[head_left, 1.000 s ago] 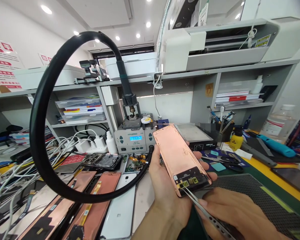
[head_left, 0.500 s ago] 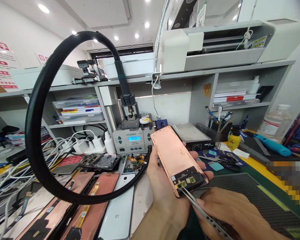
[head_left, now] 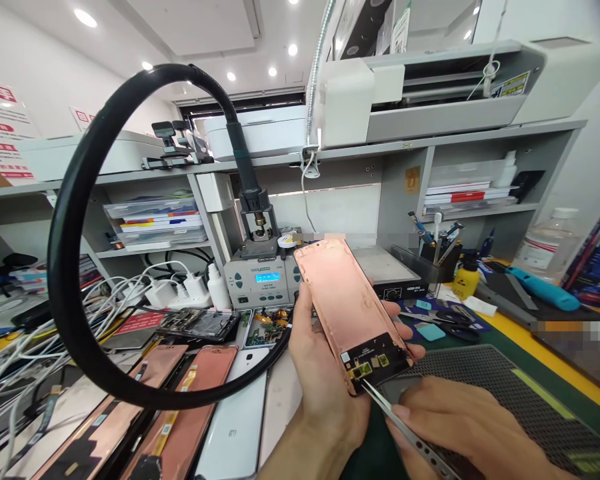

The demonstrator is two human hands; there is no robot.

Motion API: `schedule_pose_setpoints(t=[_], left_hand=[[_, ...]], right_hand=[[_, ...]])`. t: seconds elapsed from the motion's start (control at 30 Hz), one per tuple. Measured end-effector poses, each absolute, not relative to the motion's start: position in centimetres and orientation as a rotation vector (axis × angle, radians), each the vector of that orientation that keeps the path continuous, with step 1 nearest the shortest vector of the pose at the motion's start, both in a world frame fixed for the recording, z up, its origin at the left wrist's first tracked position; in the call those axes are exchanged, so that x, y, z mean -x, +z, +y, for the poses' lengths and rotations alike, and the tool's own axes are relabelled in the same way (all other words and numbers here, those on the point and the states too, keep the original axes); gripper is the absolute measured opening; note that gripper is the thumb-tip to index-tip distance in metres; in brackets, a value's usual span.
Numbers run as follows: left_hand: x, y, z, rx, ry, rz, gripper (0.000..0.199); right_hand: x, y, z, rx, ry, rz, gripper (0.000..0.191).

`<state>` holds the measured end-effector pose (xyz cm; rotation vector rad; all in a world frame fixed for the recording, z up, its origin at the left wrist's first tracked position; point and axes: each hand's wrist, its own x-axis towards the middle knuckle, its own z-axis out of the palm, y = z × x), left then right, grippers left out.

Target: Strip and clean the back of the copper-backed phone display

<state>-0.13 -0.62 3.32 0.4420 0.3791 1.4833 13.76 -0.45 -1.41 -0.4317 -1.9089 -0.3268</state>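
A copper-coloured phone screen panel [head_left: 353, 293] lies tilted in my left hand [head_left: 325, 380], whose thumb and fingers hold it by its two long edges. Across its lower end is a black flex circuit [head_left: 373, 357] with yellow-framed parts. My right hand [head_left: 460, 420] pinches metal tweezers [head_left: 410, 433] from the lower right. Their tips are at the black circuit near the panel's bottom edge; whether they touch it, I cannot tell.
A black hose [head_left: 60, 267] loops up from the hot-air station [head_left: 257, 283]. Similar copper panels [head_left: 200, 393] and a white phone [head_left: 237, 413] lie left. A perforated mat [head_left: 500, 393] is at right, scissors [head_left: 450, 323] behind it. White cables [head_left: 100, 300] tangle at far left.
The panel's upper end has tipped up and slightly left in my left hand. The tweezer tips have shifted a little down, from the yellow-framed parts towards the bottom edge.
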Motion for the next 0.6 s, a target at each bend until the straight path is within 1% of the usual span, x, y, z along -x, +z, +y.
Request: schedule_pose_setpoints(t=[0.1,0.47,0.6], left_hand=[[0.11,3.26,-0.66,-0.458,1.492,0.387,0.073],[0.21,3.12,-0.87,-0.404,1.419,0.371,0.07],[0.17,2.94,-0.75,-0.371,1.397,0.349,0.073]], right_hand=[[-14.11,-1.59,-0.32,0.387,-0.321,-1.905,0.012],[-14.22,-1.8,-0.45,0.393,-0.313,-1.928,0.009],[-14.39,-1.85,-0.46,0.391,-0.31,-1.929,0.009]])
